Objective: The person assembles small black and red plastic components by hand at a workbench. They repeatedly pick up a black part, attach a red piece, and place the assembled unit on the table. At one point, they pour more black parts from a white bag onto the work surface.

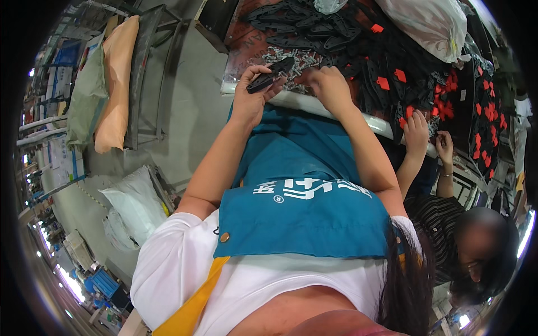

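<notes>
My left hand is closed round a long black plastic piece, holding it tilted above the near edge of the table. My right hand is just to the right, its fingers bent together; the fingertips are blurred, and anything between them is too small to make out. Under and between both hands lies a heap of small silvery metal pieces, too small to tell whether springs or screws. Beyond it, many loose black plastic pieces of a similar long shape are piled up.
Red plastic tabs lie among black parts at the right. A co-worker's hands work at the same table, close to my right arm. A white plastic bag stands at the back right. Sacks and a metal frame are at the left.
</notes>
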Demonstrator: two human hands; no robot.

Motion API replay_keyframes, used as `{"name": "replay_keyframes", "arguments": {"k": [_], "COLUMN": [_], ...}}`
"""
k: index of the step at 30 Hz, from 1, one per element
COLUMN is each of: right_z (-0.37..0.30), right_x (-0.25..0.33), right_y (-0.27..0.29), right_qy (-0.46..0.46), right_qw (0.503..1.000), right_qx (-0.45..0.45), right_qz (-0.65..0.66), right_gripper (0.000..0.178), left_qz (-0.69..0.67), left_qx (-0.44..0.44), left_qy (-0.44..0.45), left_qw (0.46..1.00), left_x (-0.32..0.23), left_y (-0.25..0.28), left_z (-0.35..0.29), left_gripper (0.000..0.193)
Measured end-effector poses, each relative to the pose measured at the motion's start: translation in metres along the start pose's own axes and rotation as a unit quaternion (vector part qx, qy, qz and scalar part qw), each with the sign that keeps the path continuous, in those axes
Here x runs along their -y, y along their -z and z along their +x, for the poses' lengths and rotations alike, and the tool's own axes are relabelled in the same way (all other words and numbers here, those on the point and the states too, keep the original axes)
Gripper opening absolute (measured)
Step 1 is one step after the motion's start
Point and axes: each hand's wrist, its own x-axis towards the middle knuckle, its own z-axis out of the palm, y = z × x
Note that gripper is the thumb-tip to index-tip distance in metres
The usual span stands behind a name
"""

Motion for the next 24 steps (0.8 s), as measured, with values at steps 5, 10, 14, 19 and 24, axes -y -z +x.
{"name": "replay_keyframes", "arguments": {"k": [5,10,14,19,24], "right_z": [-0.005,-0.007,-0.004,-0.007,-0.008], "right_x": [0.005,0.011,0.013,0.008,0.01], "right_y": [-0.012,-0.024,-0.019,-0.007,0.0], "right_qy": [-0.017,-0.01,-0.03,-0.141,-0.188], "right_qw": [0.998,0.996,0.994,0.982,0.922], "right_qx": [0.034,0.005,-0.026,-0.042,-0.043], "right_qz": [-0.041,-0.086,-0.098,0.12,0.336], "right_gripper": [0.012,0.012,0.012,0.011,0.011], "left_qz": [0.05,0.017,0.017,0.068,0.127], "left_qx": [-0.022,0.037,0.095,0.029,0.013], "left_qy": [0.04,0.017,0.033,0.032,-0.005], "left_qw": [0.998,0.999,0.995,0.997,0.992], "left_x": [-0.008,-0.004,-0.009,0.005,0.012], "left_y": [0.003,0.009,-0.003,-0.001,-0.003], "left_z": [-0.009,-0.009,-0.012,0.0,0.004], "left_gripper": [0.018,0.022,0.037,0.04,0.056]}}
